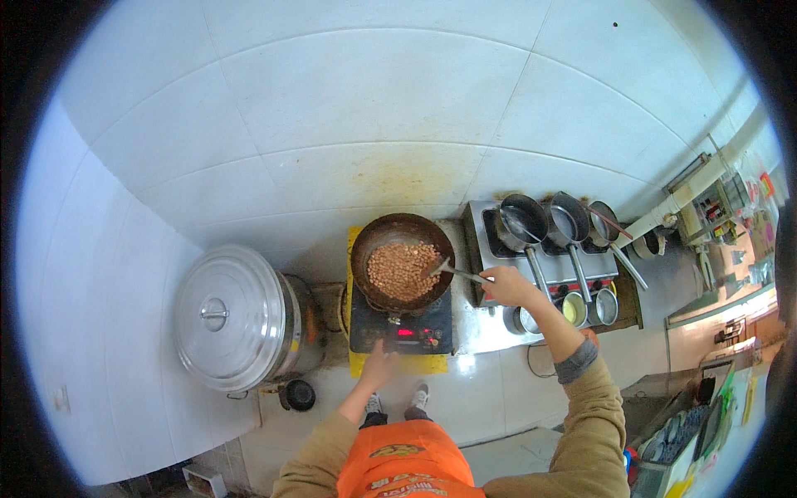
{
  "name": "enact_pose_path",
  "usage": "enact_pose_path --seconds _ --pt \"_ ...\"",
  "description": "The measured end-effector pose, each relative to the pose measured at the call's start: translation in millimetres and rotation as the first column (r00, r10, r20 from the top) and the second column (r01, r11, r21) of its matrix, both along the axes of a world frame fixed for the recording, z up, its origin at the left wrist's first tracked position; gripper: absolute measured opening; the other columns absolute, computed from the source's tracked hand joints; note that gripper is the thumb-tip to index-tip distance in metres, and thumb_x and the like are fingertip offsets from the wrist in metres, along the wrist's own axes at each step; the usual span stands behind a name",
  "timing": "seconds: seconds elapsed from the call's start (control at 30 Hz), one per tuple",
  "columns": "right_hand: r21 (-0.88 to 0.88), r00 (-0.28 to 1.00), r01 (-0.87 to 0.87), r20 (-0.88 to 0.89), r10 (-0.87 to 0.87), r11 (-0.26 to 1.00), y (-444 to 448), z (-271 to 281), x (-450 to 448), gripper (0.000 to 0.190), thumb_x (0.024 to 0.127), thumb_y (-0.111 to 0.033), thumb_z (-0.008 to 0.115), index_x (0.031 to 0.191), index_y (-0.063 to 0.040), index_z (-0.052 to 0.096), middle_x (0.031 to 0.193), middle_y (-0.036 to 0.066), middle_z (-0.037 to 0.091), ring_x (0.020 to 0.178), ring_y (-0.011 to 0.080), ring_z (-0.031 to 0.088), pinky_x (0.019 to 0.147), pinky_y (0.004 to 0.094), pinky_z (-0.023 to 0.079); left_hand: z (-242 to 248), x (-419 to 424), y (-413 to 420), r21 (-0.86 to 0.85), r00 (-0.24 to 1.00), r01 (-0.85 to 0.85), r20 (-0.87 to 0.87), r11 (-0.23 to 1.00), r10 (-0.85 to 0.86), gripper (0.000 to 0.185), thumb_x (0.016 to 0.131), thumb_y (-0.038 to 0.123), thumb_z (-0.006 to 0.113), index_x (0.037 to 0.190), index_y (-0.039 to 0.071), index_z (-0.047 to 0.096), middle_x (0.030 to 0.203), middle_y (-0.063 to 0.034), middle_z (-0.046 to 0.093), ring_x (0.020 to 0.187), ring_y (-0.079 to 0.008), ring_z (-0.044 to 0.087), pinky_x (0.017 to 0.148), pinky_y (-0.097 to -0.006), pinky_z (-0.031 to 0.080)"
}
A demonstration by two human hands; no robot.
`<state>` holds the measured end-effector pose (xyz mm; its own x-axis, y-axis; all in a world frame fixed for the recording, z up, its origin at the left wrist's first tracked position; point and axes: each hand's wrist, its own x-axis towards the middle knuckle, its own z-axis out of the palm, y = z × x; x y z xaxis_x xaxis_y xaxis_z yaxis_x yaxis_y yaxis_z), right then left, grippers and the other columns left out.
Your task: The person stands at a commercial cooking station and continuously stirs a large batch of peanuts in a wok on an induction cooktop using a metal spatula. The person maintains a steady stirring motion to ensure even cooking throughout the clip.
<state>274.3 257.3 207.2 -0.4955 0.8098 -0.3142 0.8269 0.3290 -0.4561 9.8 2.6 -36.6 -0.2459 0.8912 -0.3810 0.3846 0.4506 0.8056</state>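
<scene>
A dark wok (401, 224) stands on a black induction cooker (373, 333) with a lit red display. Reddish-brown nuts, which look like peanuts (401, 271), fill the bottom of the wok. My right hand (509, 285) grips the handle of a metal spatula (464, 272), whose head dips into the nuts at the wok's right side. My left hand (377, 367) is at the front edge of the cooker, left of the display, with a finger extended. It holds nothing, and whether the fingertip touches the cooker cannot be told.
On the right, three saucepans (522, 221) sit on a steel gas stove (485, 274), handles towards me. Several small metal bowls (573, 307) stand before it. At left is a big lidded aluminium pot (233, 317). A tiled wall (373, 93) rises behind the wok.
</scene>
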Motion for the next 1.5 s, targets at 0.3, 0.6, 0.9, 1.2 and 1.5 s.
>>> enact_pose_path --seconds 0.3,0.6,0.9,1.2,1.5 --pt "0.205 0.987 -0.005 -0.157 0.038 0.979 9 -65 -66 0.025 0.092 -0.020 0.057 0.104 -0.004 0.072 0.092 0.028 0.070 0.090 0.0493 0.068 0.086 0.0565 0.054 -10 -4 -3 0.087 0.999 0.036 -0.003 0.996 -0.036 0.057 0.101 0.021 0.061 0.150 0.006 0.036 0.080 -0.0129 0.067 0.057 -0.0221 0.067 0.052 -0.0376 0.055" --pt "0.120 0.964 -0.221 0.177 0.198 0.968 -22 -19 -39 0.025 0.090 -0.017 0.055 0.106 -0.005 0.070 0.096 0.027 0.071 0.095 0.0479 0.068 0.086 0.0555 0.055 -12 -4 -1 0.059 0.997 0.030 -0.066 0.998 -0.026 0.057 0.101 0.023 0.061 0.149 0.005 0.036 0.083 -0.0144 0.067 0.058 -0.0228 0.068 0.053 -0.0379 0.055" --pt "0.247 0.990 -0.139 0.061 0.128 0.959 0 -23 -81 0.024 0.085 -0.012 0.058 0.103 0.001 0.069 0.095 0.028 0.071 0.093 0.0478 0.069 0.081 0.0546 0.057 26 -2 -1 -0.018 0.990 -0.033 0.140 0.999 0.035 0.055 0.097 0.026 0.060 0.144 0.005 0.041 0.111 -0.0292 0.066 0.100 -0.0462 0.064 0.085 -0.0509 0.050" --pt "0.293 0.877 -0.343 0.441 0.192 0.893 74 60 -96 0.021 0.083 -0.011 0.060 0.087 0.002 0.075 0.093 0.023 0.075 0.090 0.0388 0.074 0.081 0.0459 0.060 -2 -5 0 -0.020 0.997 0.065 -0.051 0.998 -0.066 0.065 0.103 0.025 0.059 0.155 0.000 0.029 0.086 -0.0172 0.068 0.060 -0.0243 0.069 0.057 -0.0391 0.054" --pt "0.243 0.875 -0.383 0.405 0.265 0.891 73 25 -141 0.021 0.082 -0.013 0.064 0.092 0.002 0.075 0.097 0.024 0.074 0.097 0.0406 0.072 0.083 0.0484 0.059 8 -3 0 -0.041 0.998 0.054 -0.011 0.998 -0.054 0.068 0.102 0.026 0.059 0.157 0.000 0.027 0.089 -0.0202 0.070 0.062 -0.0254 0.070 0.059 -0.0403 0.055"
